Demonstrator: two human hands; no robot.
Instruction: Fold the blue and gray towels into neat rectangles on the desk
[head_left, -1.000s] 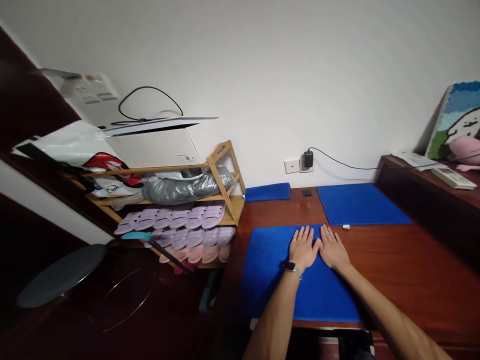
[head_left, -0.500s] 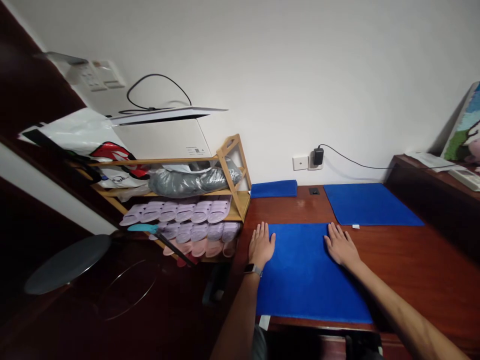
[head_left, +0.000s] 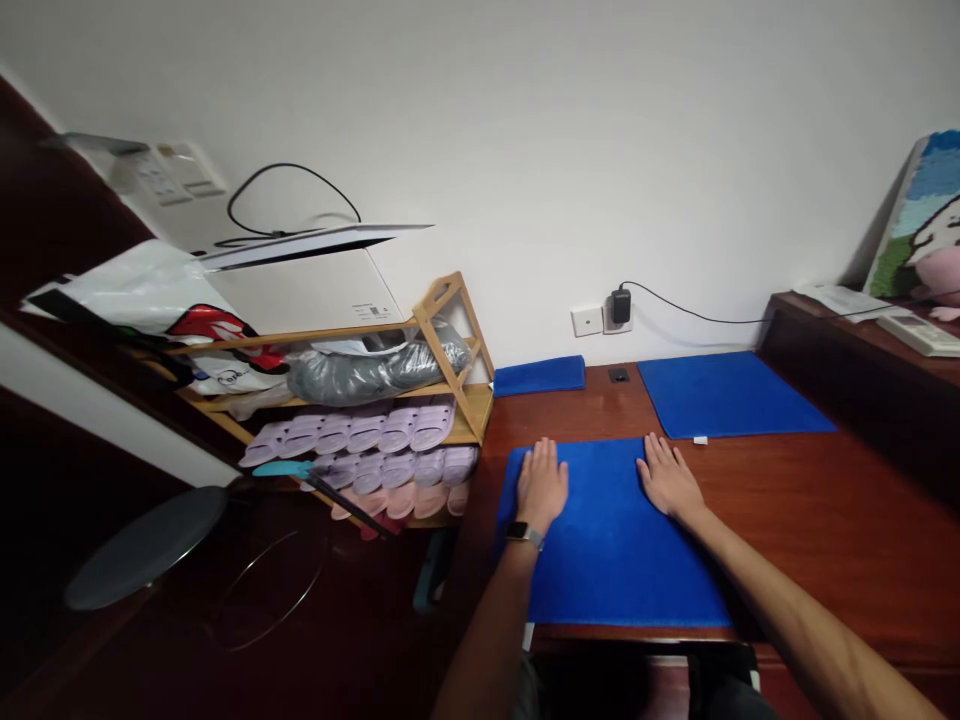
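Note:
A blue cloth (head_left: pixel 615 545) lies spread flat on the brown wooden desk (head_left: pixel 810 520), reaching its front edge. My left hand (head_left: pixel 541 487) rests palm down on the cloth near its far left corner, fingers stretched out; a watch is on that wrist. At the far right corner my right hand (head_left: pixel 670 480) lies flat, fingers extended, partly on the cloth's edge. Behind it, a second blue cloth (head_left: pixel 731 395) is laid flat with a small white tag. A folded blue cloth (head_left: pixel 538 375) sits against the wall at the desk's back left.
Left of the desk stands a wooden rack (head_left: pixel 471 400) with rows of slippers (head_left: pixel 397 428), a white box (head_left: pixel 307 295) and bags. A round stool (head_left: pixel 146 548) is at lower left. A plugged adapter (head_left: pixel 620 305) trails a cable to a raised ledge (head_left: pixel 802 315) on the right.
My left hand has shifted right, from the cloth's left edge onto its surface. My right hand still lies at the right corner. The whole view has tilted slightly.

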